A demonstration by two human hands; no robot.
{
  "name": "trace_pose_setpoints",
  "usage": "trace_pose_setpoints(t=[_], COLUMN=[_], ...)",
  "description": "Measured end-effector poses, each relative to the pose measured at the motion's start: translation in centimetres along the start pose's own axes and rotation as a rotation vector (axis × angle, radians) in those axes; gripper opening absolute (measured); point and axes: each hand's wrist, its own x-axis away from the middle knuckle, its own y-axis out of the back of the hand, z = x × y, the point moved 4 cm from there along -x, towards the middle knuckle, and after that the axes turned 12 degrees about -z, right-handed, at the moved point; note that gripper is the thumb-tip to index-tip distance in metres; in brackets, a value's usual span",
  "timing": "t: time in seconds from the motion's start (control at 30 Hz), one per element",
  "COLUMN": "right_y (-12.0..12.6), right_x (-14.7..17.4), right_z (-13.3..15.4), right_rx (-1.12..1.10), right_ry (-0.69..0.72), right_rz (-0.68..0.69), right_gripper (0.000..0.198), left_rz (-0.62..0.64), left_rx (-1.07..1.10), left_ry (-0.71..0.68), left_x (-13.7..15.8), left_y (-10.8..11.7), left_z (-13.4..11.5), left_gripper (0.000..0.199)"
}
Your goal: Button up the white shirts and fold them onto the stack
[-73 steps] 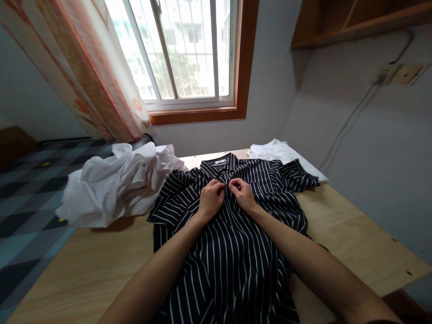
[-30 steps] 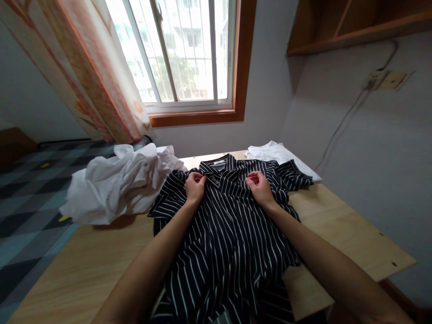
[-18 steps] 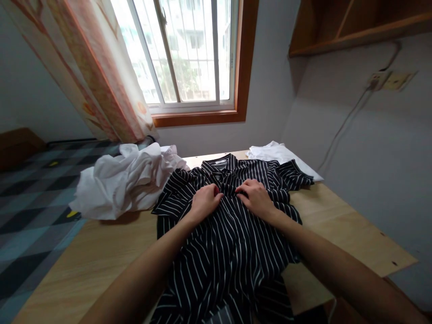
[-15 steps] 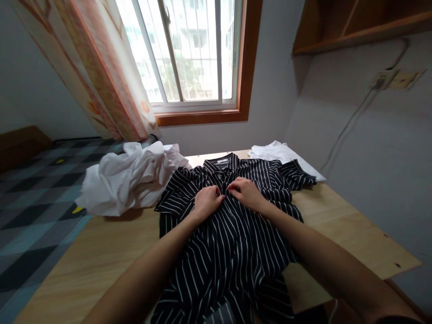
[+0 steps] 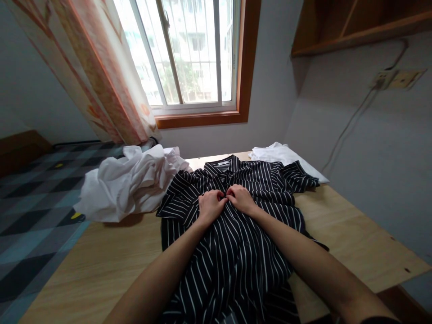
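Note:
A black shirt with white stripes (image 5: 232,252) lies spread face up, its collar toward the window and its short sleeves out to the sides. Both hands meet at the front opening below the collar. My left hand (image 5: 212,206) is closed, fingertips pinching the shirt's front edge. Right beside it, my right hand (image 5: 241,199) pinches the same spot from the other side. The fingertips of the two hands nearly touch. Whether a button is between them is too small to make out.
The shirt rests on a wooden board (image 5: 118,256). Crumpled white cloth (image 5: 124,184) lies at the left, folded white cloth (image 5: 283,155) at the back right. A checked bedspread (image 5: 33,216) is on the left. A cable (image 5: 347,126) hangs down the right wall.
My hands have come closer together, the right one moving slightly down and left, so the fingertips now meet at the shirt front. The view has shifted a little.

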Motion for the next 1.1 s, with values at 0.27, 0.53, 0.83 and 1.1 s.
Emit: trace_pose_setpoints(t=[0.27, 0.53, 0.83, 1.1], right_y=[1.2, 0.6, 0.5, 2.1], right_x=[0.6, 0.8, 0.8, 0.3], right_z=[0.4, 0.3, 0.6, -2.2], right_rx=[-0.285, -0.479, -0.669, -0.641], right_ry=[-0.119, -0.238, -0.264, -0.492], right_rz=[-0.108, -0.175, -0.095, -0.500], right_gripper=[0.007, 0.009, 0.024, 0.030], left_rz=[-0.065, -0.160, -0.204, -0.331], left_rx=[0.432, 0.590, 0.608, 0.625], left_ry=[0.061, -0.035, -0.043, 0.152], left_x=[-0.6, -0.2, 0.1, -1.7], left_y=[0.0, 0.4, 0.5, 1.2], left_z=[0.6, -0.6, -0.3, 2.1], left_gripper=[0.007, 0.008, 0.007, 0.009])
